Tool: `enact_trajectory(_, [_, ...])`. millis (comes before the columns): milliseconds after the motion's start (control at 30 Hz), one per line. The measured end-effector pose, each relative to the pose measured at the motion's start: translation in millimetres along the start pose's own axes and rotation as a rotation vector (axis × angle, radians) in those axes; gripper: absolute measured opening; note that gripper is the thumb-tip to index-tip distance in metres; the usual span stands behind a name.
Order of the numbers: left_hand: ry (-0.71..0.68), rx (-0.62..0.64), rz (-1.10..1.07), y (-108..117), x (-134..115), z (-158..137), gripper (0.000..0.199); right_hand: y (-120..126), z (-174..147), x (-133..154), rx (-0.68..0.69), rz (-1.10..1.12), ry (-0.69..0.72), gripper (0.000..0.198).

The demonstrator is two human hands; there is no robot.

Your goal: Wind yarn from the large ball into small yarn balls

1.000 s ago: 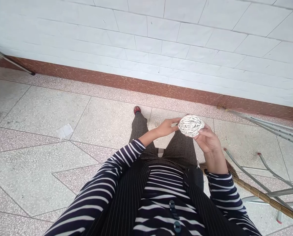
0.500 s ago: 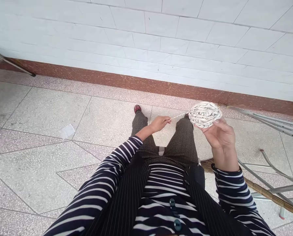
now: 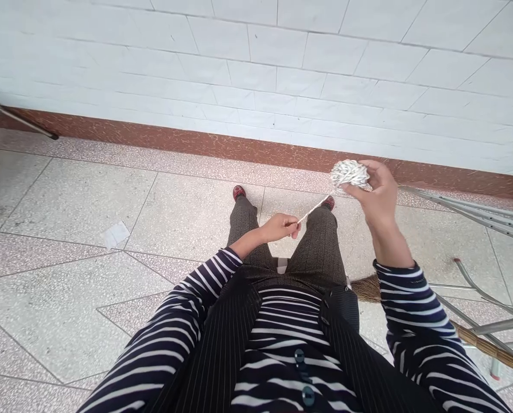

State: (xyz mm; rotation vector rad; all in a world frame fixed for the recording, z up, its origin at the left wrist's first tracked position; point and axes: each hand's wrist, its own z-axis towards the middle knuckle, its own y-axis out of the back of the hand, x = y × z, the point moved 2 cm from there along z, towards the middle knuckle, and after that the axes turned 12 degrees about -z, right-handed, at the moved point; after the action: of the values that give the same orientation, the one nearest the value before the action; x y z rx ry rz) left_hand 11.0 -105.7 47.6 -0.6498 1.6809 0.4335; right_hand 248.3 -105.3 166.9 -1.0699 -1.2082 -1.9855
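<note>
A bundle of white cord (image 3: 350, 174), wound on itself, is gripped by my right hand (image 3: 379, 192), thumb below and fingers behind it. It is held up in front of the wall's foot, to the right of my legs. From its underside a twisted strand of cord (image 3: 313, 211) slants down to the left. My left hand (image 3: 281, 227) pinches the end of that strand between closed fingers, above the gap between my knees. The fingertips of my right hand are partly hidden behind the bundle.
Ahead stands a white tiled wall (image 3: 260, 74) with a reddish baseboard (image 3: 196, 139). Metal-legged furniture (image 3: 475, 269) and a straw broom (image 3: 366, 288) are on the right. A pale square scrap (image 3: 117, 234) lies on the floor at left, and a metal leg (image 3: 28, 122) reaches the upper left.
My right hand has risen and turned with the cord bundle, which now shows a smaller, narrower side. The strand slopes more steeply. My left hand has dropped slightly, still pinching.
</note>
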Motion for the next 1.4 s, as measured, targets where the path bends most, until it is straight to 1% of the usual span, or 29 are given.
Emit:
enact_trajectory(67, [0.022, 0.044, -0.044, -2, -12, -6, 0.020, -14, -1, -16, -0.001, -0.215, 0.019, 0.058])
enact_trajectory(100, [0.026, 0.063, -0.051, -3, -18, -8, 0.021, -22, -5, -24, 0.023, -0.314, 0.011, 0.059])
enact_trajectory(133, [0.022, 0.076, -0.047, -2, -23, -9, 0.022, -30, -9, -31, 0.077, -0.386, -0.008, 0.059])
enact_trajectory(200, [-0.008, 0.068, -0.007, 1, -33, -10, 0.026, -46, -22, -43, 0.251, -0.422, -0.057, 0.060])
enact_trajectory(300, [-0.039, -0.034, 0.105, 15, -40, -6, 0.030, -64, -46, -57, 0.525, -0.314, -0.071, 0.060])
enact_trajectory(400, [-0.020, -0.109, 0.257, 28, -38, -1, 0.027, -71, -66, -64, 0.719, -0.165, -0.083, 0.058])
enact_trajectory(500, [-0.037, -0.100, 0.358, 32, -30, 2, 0.026, -70, -79, -69, 0.858, 0.016, -0.149, 0.059])
enact_trajectory(567, [-0.059, -0.091, 0.343, 31, -24, 2, 0.027, -66, -84, -70, 0.890, 0.141, -0.208, 0.060])
enact_trajectory(633, [-0.074, -0.068, 0.292, 27, -19, 2, 0.027, -63, -89, -70, 0.894, 0.256, -0.262, 0.063])
enact_trajectory(700, [-0.078, -0.041, 0.248, 24, -15, 2, 0.029, -60, -94, -67, 0.894, 0.352, -0.305, 0.069])
enact_trajectory(800, [-0.061, -0.034, 0.202, 23, -8, 3, 0.033, -59, -104, -63, 0.866, 0.450, -0.357, 0.076])
enact_trajectory(967, [-0.045, -0.036, 0.159, 27, 7, 5, 0.031, -51, -115, -60, 0.738, 0.583, -0.478, 0.064])
enact_trajectory(1033, [-0.036, -0.047, 0.145, 30, 13, 6, 0.029, -43, -114, -57, 0.687, 0.606, -0.490, 0.062])
enact_trajectory(1100, [-0.023, -0.064, 0.133, 32, 20, 7, 0.027, -33, -109, -52, 0.605, 0.641, -0.503, 0.060])
enact_trajectory(1233, [0.023, -0.109, 0.144, 41, 35, 11, 0.024, -12, -99, -35, 0.455, 0.664, -0.499, 0.061])
enact_trajectory(1400, [0.039, -0.252, 0.285, 56, 54, 18, 0.026, 13, -96, -12, 0.352, 0.689, -0.460, 0.061])
